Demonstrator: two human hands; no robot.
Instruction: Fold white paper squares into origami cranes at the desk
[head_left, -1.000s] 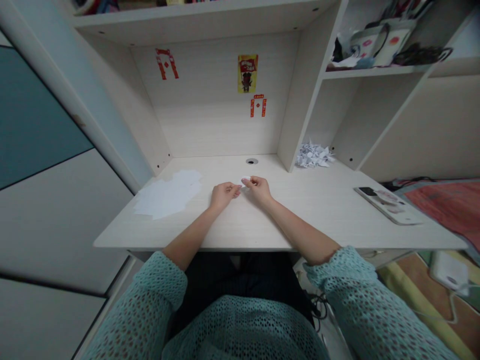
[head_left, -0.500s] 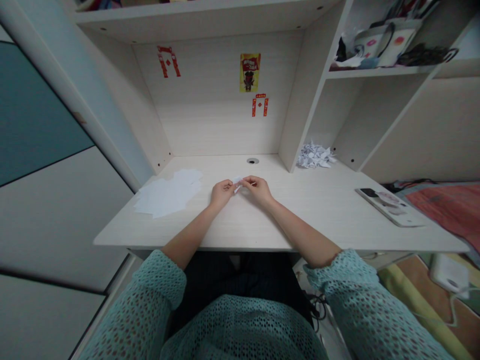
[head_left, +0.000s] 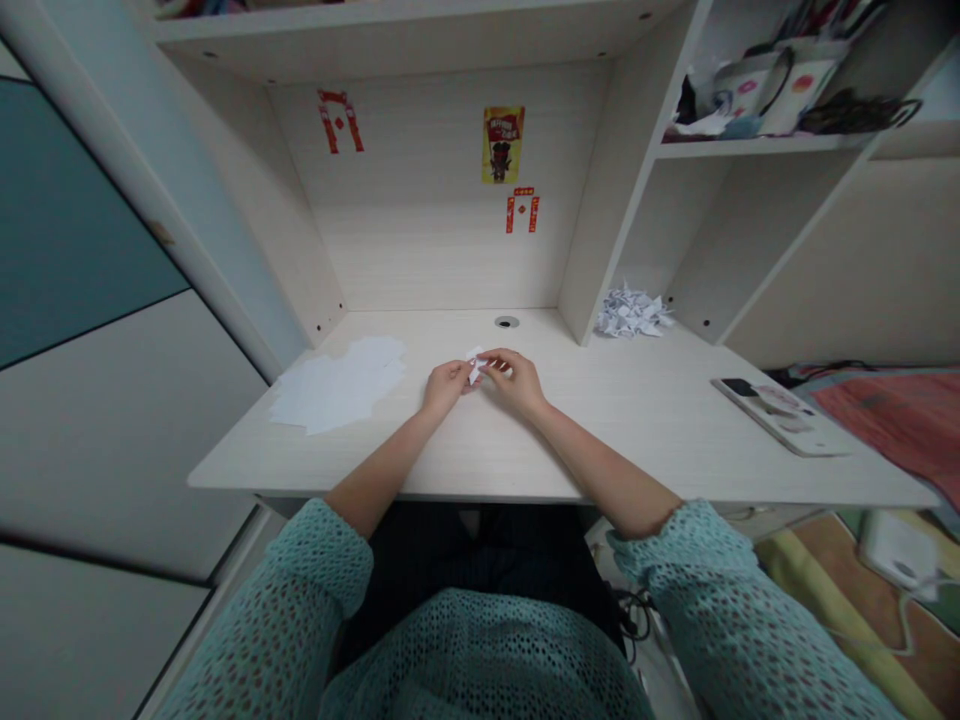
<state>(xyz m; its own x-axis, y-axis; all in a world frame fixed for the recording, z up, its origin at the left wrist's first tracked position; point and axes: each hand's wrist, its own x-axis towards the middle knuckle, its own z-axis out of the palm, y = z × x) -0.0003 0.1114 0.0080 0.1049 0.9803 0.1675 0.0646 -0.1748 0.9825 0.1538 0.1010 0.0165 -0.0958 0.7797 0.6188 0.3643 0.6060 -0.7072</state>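
A small folded piece of white paper (head_left: pixel 475 374) is pinched between my two hands, just above the middle of the desk. My left hand (head_left: pixel 445 386) grips its left side, fingers closed. My right hand (head_left: pixel 514 378) has thumb and fingertips on its right side. The fingers cover part of the paper, so its full shape is hidden. To the left, flat white paper sheets (head_left: pixel 341 388) lie spread in an overlapping pile. A heap of small folded white papers (head_left: pixel 634 312) sits at the back right, under the shelf.
A phone (head_left: pixel 776 415) lies on the desk's right side. Behind my hands is a round cable hole (head_left: pixel 507 322). A vertical panel (head_left: pixel 626 190) divides the shelving. Cups (head_left: pixel 795 85) stand on the upper right shelf. A red cloth (head_left: pixel 892 410) lies beyond the desk's right end.
The paper between my fingers has turned and shows more of its white surface. My left fingers have closed in a little, and the right hand has shifted slightly.
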